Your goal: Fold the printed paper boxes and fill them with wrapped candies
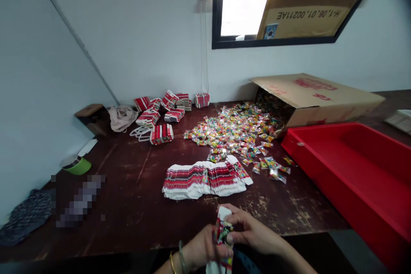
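Observation:
Low at the table's front edge, my left hand (203,246) is closed around a small printed carton (224,227), white at its end flap and red, green and yellow on its face. Fingers of my right hand (248,227) grip the same carton near its upper end. Just beyond both hands lies a fanned row of flattened cartons (189,180), red and white, overlapping one another. A heap of small wrapped candies (234,130) spreads behind that row. The lower part of the held carton is partly hidden by my left fingers.
A cardboard box (308,94) lies on its side, its opening toward the candies. On the right stands a red bin (321,180). Bundled cartons (162,134) sit at the back left of the dark table (128,205). A green cup (78,166) and dark cloth (28,214) are far left.

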A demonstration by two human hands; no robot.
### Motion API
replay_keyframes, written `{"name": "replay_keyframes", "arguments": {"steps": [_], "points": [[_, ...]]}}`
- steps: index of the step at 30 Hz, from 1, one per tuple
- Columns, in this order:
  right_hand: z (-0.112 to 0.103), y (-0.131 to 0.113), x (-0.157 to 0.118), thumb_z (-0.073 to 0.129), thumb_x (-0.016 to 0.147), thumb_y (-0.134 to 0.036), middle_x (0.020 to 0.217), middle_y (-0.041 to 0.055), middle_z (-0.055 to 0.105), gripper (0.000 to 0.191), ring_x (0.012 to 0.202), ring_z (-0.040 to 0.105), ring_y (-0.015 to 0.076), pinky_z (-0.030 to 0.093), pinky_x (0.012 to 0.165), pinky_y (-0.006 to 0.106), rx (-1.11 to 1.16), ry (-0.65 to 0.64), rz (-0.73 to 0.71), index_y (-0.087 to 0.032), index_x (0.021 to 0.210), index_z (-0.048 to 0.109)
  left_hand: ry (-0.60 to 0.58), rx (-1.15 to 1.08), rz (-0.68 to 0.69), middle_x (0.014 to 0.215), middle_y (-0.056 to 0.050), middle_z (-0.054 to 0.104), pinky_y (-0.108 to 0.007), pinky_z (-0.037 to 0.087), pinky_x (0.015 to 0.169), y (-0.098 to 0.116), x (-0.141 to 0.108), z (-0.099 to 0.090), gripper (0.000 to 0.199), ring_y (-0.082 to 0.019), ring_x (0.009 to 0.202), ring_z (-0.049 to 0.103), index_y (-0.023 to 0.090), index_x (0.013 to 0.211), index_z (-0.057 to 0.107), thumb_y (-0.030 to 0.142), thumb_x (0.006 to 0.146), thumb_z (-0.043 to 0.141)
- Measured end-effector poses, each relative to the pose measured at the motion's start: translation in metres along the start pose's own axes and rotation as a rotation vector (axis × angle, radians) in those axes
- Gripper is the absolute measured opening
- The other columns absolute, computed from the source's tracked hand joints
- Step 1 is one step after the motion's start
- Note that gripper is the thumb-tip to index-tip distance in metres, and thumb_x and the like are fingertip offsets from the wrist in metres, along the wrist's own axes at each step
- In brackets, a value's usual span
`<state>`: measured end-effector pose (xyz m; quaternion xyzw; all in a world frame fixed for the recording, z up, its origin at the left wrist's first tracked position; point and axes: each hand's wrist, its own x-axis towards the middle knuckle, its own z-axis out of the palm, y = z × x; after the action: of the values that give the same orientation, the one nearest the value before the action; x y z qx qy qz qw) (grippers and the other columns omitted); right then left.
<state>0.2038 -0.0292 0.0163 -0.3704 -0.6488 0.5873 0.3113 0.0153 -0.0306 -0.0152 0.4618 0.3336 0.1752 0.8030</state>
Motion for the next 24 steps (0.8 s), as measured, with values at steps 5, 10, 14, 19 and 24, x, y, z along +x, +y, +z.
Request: {"name": "replay_keyframes", "arguments": {"steps": [5,10,14,19,24], "points": [[0.014,0.013,-0.007,0.063,0.085,-0.045,0.096,0.0035,0.063,0.038,0.089,0.062,0.0201,0.051,0.08,0.032,0.082,0.341,0.061,-0.025,0.116,0.053,0.32,0.23,0.16,0.064,0.0,0.051,-0.024,0.034,0.056,-0.014,-0.001,-0.002,0.044,-0.012,0.058,0.043,0.015,0.078,0.059,0.058,0.075,0.064],[0.037,0.037,-0.023,0.063,0.083,-0.054,0.066,-0.0028,0.058,0.039,0.052,0.055,0.0109,0.045,0.05,0.021,0.549,0.276,0.202,-0.021,0.103,0.056,0.449,0.328,0.304,0.082,-0.002,0.064,-0.026,0.042,0.071,-0.021,-0.02,0.006,0.046,-0.017,0.074,0.056,0.021,0.117,0.052,0.042,0.079,0.068],[0.053,0.055,-0.035,0.074,0.078,-0.038,0.059,-0.0056,0.053,0.029,0.046,0.046,0.0036,0.039,0.046,0.012,1.049,0.239,0.387,-0.018,0.095,0.063,0.339,0.421,0.302,0.081,-0.002,0.065,-0.024,0.043,0.068,-0.037,-0.032,0.002,0.041,-0.015,0.071,0.056,0.021,0.118,0.055,0.04,0.082,0.064],[0.057,0.059,-0.033,0.08,0.066,-0.013,0.062,-0.0049,0.058,0.029,0.042,0.045,0.0007,0.04,0.044,0.01,1.238,0.086,0.602,-0.015,0.09,0.064,0.217,0.626,0.371,0.085,-0.003,0.068,-0.022,0.043,0.068,-0.043,-0.046,-0.006,0.035,-0.013,0.07,0.057,0.019,0.109,0.064,0.042,0.084,0.058],[0.045,0.045,-0.016,0.079,0.066,-0.015,0.057,-0.0045,0.057,0.024,0.04,0.046,0.0032,0.051,0.046,0.017,1.011,-0.046,0.641,-0.011,0.086,0.068,0.506,0.374,0.194,0.075,-0.004,0.064,-0.024,0.043,0.069,-0.018,-0.056,0.007,0.024,-0.014,0.071,0.057,0.014,0.084,0.067,0.036,0.086,0.056]]}}
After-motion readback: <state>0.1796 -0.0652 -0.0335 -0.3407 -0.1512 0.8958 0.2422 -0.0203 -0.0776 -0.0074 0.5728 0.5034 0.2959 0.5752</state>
